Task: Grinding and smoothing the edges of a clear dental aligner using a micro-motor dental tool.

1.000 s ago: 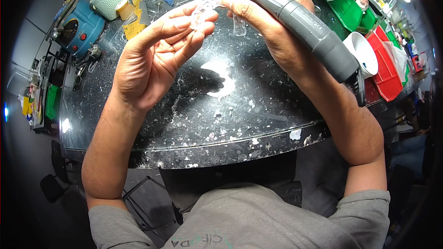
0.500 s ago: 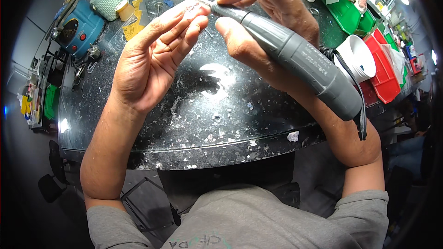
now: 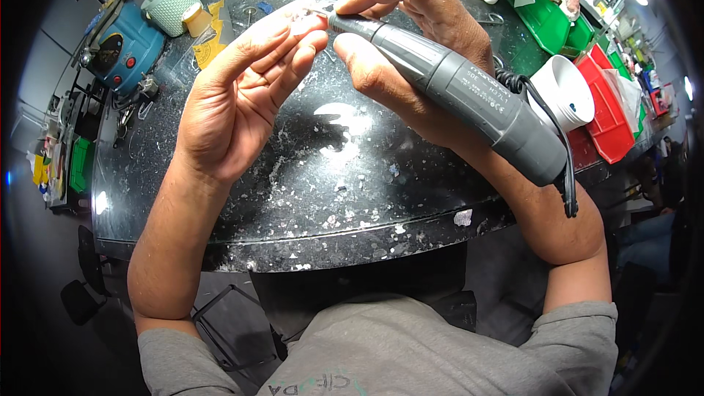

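Observation:
My right hand (image 3: 440, 33) is wrapped round a dark grey rotary handpiece (image 3: 473, 92), its body slanting down to the right over my forearm and a black cord hanging from the rear end. The nose, with a thin metal bit (image 3: 320, 12), points left at the fingertips of my left hand (image 3: 233, 106). Palm up with curled fingers, that hand pinches a small, shiny, pinkish and clear piece (image 3: 302, 23). Fingers partly cover the piece, and its exact kind is too small to make out. The bit appears at or very near it.
Beneath my hands is a black, speckled worktop (image 3: 345, 198). A blue machine (image 3: 128, 48), a pale green basket (image 3: 174, 6) and yellow paper (image 3: 210, 45) sit at left. On the right are a white tub (image 3: 561, 92), a red bin (image 3: 603, 106) and a green bin (image 3: 543, 26).
The handpiece and my right hand have shifted slightly to the left, bringing the nose closer to my left fingertips. My left hand has barely moved.

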Demonstrator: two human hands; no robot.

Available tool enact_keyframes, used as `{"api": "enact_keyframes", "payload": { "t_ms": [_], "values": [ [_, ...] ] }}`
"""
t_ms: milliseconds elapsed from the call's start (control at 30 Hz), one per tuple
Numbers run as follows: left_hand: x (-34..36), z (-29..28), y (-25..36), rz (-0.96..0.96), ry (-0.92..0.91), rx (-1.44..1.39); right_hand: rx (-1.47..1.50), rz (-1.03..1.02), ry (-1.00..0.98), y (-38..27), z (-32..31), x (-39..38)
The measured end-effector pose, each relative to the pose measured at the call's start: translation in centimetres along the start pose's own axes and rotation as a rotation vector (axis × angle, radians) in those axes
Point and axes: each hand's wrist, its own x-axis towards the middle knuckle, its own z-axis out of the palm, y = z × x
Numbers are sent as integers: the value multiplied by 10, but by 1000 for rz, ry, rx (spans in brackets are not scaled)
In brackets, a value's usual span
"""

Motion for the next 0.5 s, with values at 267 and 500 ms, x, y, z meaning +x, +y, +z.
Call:
{"api": "enact_keyframes", "payload": {
  "t_ms": [267, 500],
  "values": [
    [0, 2, -2, 9, -59, -2, 12, 28, 21, 13, 1, -3],
    [1, 1, -2, 6, -62, -19, -54, 77, -42, -9, -6, 3]
  ]
}}
